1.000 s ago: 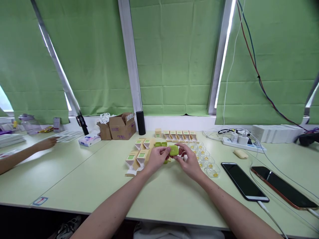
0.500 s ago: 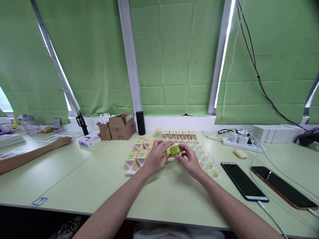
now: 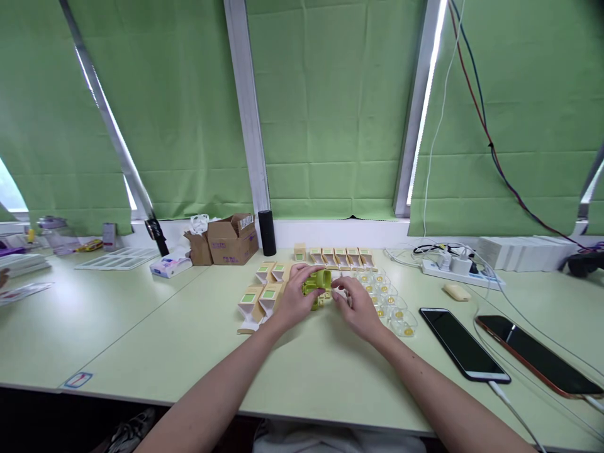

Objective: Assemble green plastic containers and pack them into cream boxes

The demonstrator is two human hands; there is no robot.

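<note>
My left hand (image 3: 297, 299) is closed around a small green plastic container (image 3: 323, 279), whose round end points to the right. My right hand (image 3: 358, 308) is just right of it, thumb and fingers curled near that end; whatever they pinch is too small to make out. More green pieces show below the container, partly covered by my left hand. Several opened small cardboard boxes (image 3: 248, 299) with green labels stand left of my hands. On the right lie several clear plastic domes (image 3: 399, 314) with yellow centres.
Behind is a row of open small boxes (image 3: 340, 258). A brown carton (image 3: 231, 242) and black cylinder (image 3: 267, 234) stand at the back. To the right are two phones (image 3: 462, 343), a beige case (image 3: 456, 292) and a power strip (image 3: 465, 274) with cables. Another person's fingers (image 3: 4, 277) show far left.
The green container has turned, its round end now to the right. My right hand has come off its side, fingers curling closer. At far left, the other person's arm has drawn back.
</note>
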